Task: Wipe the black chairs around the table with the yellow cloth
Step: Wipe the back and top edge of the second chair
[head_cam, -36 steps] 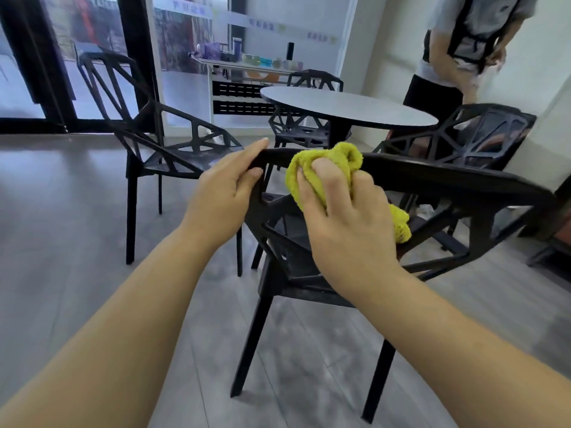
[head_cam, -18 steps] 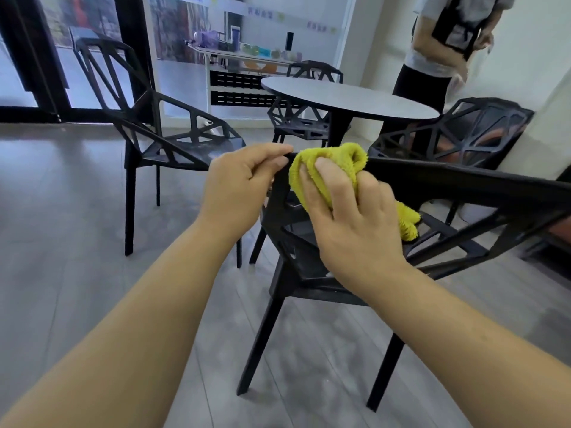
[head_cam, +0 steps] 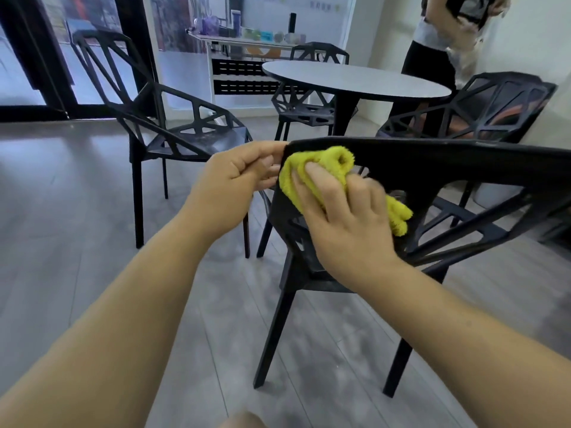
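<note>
A black lattice chair [head_cam: 432, 168] stands right in front of me, its backrest top running across the middle of the view. My right hand [head_cam: 343, 223] holds the bunched yellow cloth [head_cam: 327, 168] against the left end of that backrest, fingers curled over the cloth. My left hand [head_cam: 238, 177] grips the backrest's left corner, fingers curled round its edge beside the cloth. Part of the cloth hangs out to the right of my right hand.
A round grey table [head_cam: 355, 78] stands behind the chair. Other black chairs stand at the left [head_cam: 173, 118], behind the table [head_cam: 309, 103] and at the right [head_cam: 494, 109]. A person [head_cam: 438, 50] stands at the far right. A white shelf [head_cam: 247, 57] lines the back wall.
My right hand has slid the cloth down from the backrest's top edge onto its left corner. My left fingers have curled tighter on the corner. My view has moved closer.
</note>
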Tool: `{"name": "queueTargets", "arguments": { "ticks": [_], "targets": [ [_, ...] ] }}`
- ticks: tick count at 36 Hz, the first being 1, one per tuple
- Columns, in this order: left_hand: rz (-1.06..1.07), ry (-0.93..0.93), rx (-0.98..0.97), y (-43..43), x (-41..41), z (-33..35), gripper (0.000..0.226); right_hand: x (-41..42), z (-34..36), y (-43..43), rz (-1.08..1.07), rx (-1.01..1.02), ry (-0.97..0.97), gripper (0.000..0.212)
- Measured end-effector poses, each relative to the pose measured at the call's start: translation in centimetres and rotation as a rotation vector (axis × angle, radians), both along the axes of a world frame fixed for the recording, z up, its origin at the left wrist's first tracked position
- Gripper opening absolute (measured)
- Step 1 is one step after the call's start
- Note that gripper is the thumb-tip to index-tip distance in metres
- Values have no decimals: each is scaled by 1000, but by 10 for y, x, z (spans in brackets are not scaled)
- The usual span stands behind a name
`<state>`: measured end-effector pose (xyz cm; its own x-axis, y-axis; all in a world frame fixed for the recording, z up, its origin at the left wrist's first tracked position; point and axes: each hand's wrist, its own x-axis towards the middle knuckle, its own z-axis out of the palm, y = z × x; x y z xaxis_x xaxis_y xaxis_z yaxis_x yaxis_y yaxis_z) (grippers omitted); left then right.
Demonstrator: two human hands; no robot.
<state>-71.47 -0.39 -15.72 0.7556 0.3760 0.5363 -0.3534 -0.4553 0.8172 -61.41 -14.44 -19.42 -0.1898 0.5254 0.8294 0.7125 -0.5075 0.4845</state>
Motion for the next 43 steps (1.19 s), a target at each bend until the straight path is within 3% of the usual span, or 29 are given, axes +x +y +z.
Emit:
{"name": "queueTargets", "arguments": {
  "ticks": [8, 13, 18, 22, 32, 34, 38, 43],
  "targets": [
    [47, 47, 99, 5, -1, -4, 38, 3, -34, 17, -32, -91, 59, 44],
    [58, 44, 157, 3, 1, -6, 38, -3, -25, 8, 32, -37, 89, 39],
    [90, 49, 174, 4, 11, -5, 31, 5, -36, 9, 4, -73, 36, 37],
    [134, 59, 199, 9, 13, -5, 28, 11, -69, 23, -82, -183, 73, 56],
    [245, 63, 152, 9, 20, -22, 12, 16, -73, 21, -27, -78, 62, 38],
    [258, 67, 139, 7, 21, -25, 18, 17, -68, 14, -16, -19, 53, 29],
    [262, 57, 115, 3, 22, -29, 29, 16, -56, -5, -2, 71, 81, 38],
    [283, 47, 106, -1, 23, -33, 29, 10, -31, -28, -8, 180, 157, 32]
  ]
}}
